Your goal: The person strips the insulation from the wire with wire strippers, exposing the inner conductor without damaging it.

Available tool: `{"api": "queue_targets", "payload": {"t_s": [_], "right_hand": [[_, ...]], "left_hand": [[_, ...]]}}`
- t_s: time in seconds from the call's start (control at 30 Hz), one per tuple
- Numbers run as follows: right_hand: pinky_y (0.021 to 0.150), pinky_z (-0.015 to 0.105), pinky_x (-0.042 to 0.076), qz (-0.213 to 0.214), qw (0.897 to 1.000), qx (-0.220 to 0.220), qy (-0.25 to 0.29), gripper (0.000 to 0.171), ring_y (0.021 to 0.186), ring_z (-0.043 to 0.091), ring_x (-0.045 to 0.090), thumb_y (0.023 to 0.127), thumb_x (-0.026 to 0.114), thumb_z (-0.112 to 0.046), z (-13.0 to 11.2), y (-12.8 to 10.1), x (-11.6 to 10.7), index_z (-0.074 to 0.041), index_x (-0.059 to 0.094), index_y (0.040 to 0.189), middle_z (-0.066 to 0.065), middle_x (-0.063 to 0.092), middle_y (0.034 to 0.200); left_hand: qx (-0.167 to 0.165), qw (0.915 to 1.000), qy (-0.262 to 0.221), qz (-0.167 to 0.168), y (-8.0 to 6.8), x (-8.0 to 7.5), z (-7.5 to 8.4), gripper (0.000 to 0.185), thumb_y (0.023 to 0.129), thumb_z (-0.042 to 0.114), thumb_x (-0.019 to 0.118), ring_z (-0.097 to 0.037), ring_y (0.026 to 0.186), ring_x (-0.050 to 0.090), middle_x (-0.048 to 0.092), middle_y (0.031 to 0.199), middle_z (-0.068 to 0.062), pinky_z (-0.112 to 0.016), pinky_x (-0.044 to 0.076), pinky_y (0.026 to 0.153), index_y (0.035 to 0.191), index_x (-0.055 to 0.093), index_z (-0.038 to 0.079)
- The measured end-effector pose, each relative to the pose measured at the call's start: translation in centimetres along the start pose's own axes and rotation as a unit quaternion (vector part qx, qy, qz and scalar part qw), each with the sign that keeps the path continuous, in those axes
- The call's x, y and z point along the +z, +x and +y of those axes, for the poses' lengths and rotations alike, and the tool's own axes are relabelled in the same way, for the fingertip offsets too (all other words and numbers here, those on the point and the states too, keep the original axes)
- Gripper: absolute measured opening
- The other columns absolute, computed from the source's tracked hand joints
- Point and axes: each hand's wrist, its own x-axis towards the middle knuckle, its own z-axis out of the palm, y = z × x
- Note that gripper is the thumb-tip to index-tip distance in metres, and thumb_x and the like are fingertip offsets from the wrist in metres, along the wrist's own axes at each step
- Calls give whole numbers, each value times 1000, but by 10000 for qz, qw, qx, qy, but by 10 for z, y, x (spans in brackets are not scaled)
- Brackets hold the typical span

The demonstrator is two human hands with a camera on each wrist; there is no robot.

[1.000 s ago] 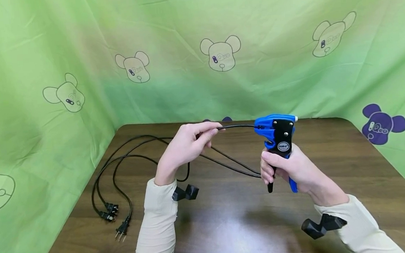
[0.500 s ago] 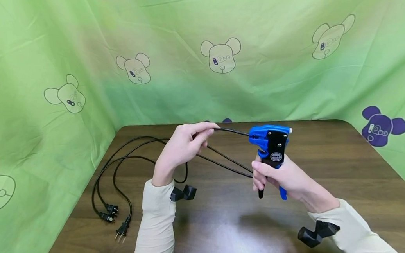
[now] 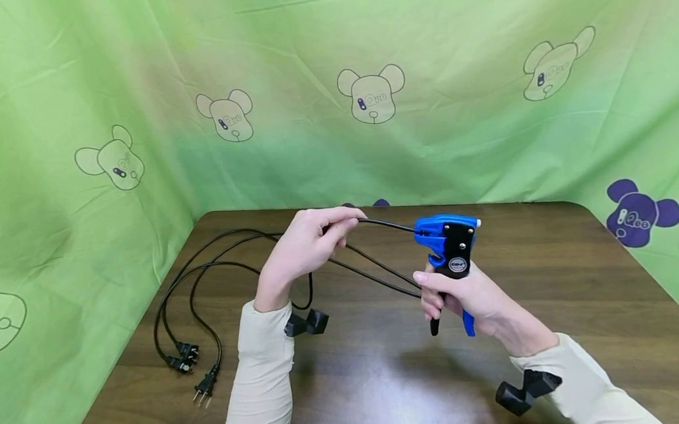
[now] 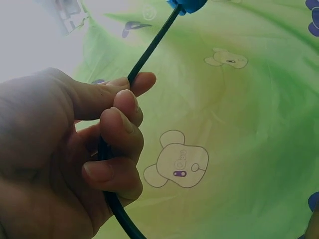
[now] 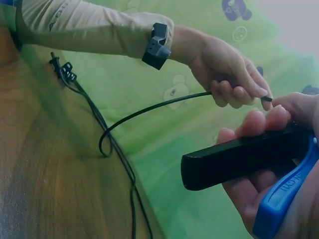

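My left hand (image 3: 312, 243) pinches a black power cord (image 3: 384, 222) between thumb and forefinger, and in the left wrist view the cord (image 4: 157, 42) also runs behind the curled other fingers. Its far end goes into the nose of a blue and black wire stripper (image 3: 449, 244). The jaws are too small in view to tell how tightly they bite. Around the stripper's handles my right hand (image 3: 469, 295) is wrapped; the black handle (image 5: 239, 157) and blue handle (image 5: 286, 194) stand apart in the right wrist view. Both hands are above the table.
More black cords (image 3: 201, 264) loop across the left of the brown wooden table (image 3: 363, 381). One two-pin plug (image 3: 205, 383) lies near the left edge, beside further plugs (image 3: 182, 357). A green printed cloth (image 3: 312, 155) hangs behind and along the sides.
My right hand and the wire stripper have moved left and down, nearer my left hand. The left hand has shifted slightly left, still pinching the cord, which now slopes down to the stripper.
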Motion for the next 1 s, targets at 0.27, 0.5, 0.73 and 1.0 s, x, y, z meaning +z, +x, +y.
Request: {"api": "queue_targets", "payload": {"t_s": [0.27, 0.5, 0.73, 1.0], "right_hand": [[58, 37, 53, 121, 9994, -79, 325, 33, 52, 14, 54, 104, 45, -11, 4, 3, 1, -11, 46, 71, -2, 48, 57], [50, 32, 48, 176, 9976, -145, 661, 36, 44, 15, 45, 103, 45, -9, 9, 7, -1, -11, 44, 67, -1, 39, 51], [46, 27, 42, 179, 9926, -184, 1188, 41, 42, 18, 29, 105, 37, -6, 9, 10, -14, -12, 39, 64, 2, 26, 51], [43, 33, 41, 6, 9954, -349, 890, 41, 40, 21, 30, 104, 39, -4, 5, 7, -11, -9, 38, 63, 3, 28, 50]], "left_hand": [[-24, 10000, -59, -67, 1, 3, 0, 21, 100, 18, 57, -9, 61, 56, 61, 68, -1, -23, 42, 50, 115, 72, 15], [-12, 9999, 47, -118, 3, 5, -2, 21, 100, 17, 57, -9, 60, 54, 62, 67, -4, -23, 40, 51, 115, 72, 14], [-52, 9991, 183, -374, 8, 15, -1, 25, 102, 21, 54, -9, 58, 52, 64, 69, -5, -22, 39, 53, 121, 69, 16], [-50, 9996, 72, -266, 7, 10, -2, 23, 101, 20, 56, -9, 58, 52, 62, 68, -2, -23, 38, 52, 118, 71, 17]]}}
